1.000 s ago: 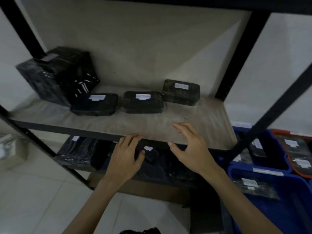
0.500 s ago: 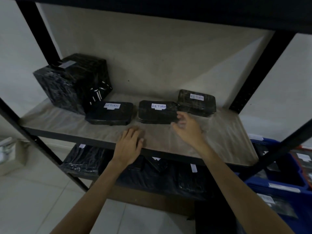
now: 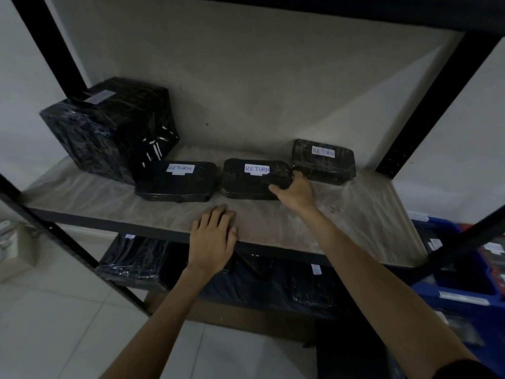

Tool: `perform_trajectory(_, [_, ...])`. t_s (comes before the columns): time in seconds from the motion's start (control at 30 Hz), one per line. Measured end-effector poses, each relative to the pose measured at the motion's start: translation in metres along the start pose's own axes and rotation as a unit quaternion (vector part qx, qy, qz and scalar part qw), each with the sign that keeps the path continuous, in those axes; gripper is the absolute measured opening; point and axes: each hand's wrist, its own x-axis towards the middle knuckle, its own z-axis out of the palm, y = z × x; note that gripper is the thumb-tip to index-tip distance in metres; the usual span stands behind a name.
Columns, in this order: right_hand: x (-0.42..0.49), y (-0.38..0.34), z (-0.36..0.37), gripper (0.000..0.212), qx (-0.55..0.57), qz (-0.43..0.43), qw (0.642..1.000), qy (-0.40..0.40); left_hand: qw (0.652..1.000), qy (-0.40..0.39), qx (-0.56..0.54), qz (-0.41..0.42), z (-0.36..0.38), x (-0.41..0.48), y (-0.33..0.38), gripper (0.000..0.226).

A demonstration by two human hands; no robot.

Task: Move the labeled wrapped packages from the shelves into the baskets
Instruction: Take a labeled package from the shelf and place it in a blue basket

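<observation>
Three flat black wrapped packages with white "RETURN" labels lie in a row on the shelf (image 3: 273, 222): a left package (image 3: 177, 181), a middle package (image 3: 251, 179) and a right package (image 3: 323, 161). My right hand (image 3: 296, 191) grips the right end of the middle package, thumb at its front and fingers behind its right corner. My left hand (image 3: 213, 239) rests flat on the front edge of the shelf, holding nothing. A blue basket (image 3: 464, 296) sits low at the right, partly hidden by the shelf frame.
A large black wrapped box (image 3: 109, 127) stands at the shelf's left end. More black wrapped packages (image 3: 136, 263) fill the lower shelf. Black uprights (image 3: 437, 105) frame the rack, with a diagonal brace at the right. An orange basket (image 3: 492, 250) shows at the right edge.
My right hand has reached forward from the shelf's front edge and closed on the middle package's right end. My left hand came up onto the shelf edge. The view rose and moved closer.
</observation>
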Motion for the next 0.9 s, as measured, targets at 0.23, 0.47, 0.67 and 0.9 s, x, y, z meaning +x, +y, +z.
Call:
perform_trajectory(0.23, [-0.012,-0.006,-0.009,0.081,0.065,-0.002,0.998,-0.025,1.0,0.019,-0.001,-0.007,0.001,-0.001,0.002,0.039])
perform_trajectory(0.47, [-0.019,-0.014,-0.004,0.055,0.138,0.046,0.989,0.023,1.0,0.02,-0.01,-0.007,0.001,-0.003,0.002,0.039])
perform_trajectory(0.67, [-0.031,-0.019,-0.004,0.056,0.153,0.028,0.988,0.009,1.0,0.011,-0.012,-0.011,-0.002,-0.004,0.003,0.039])
perform_trajectory(0.9, [-0.04,-0.016,-0.014,0.059,0.153,0.014,0.988,0.013,0.999,-0.01,-0.037,-0.011,-0.011,-0.008,0.005,0.044])
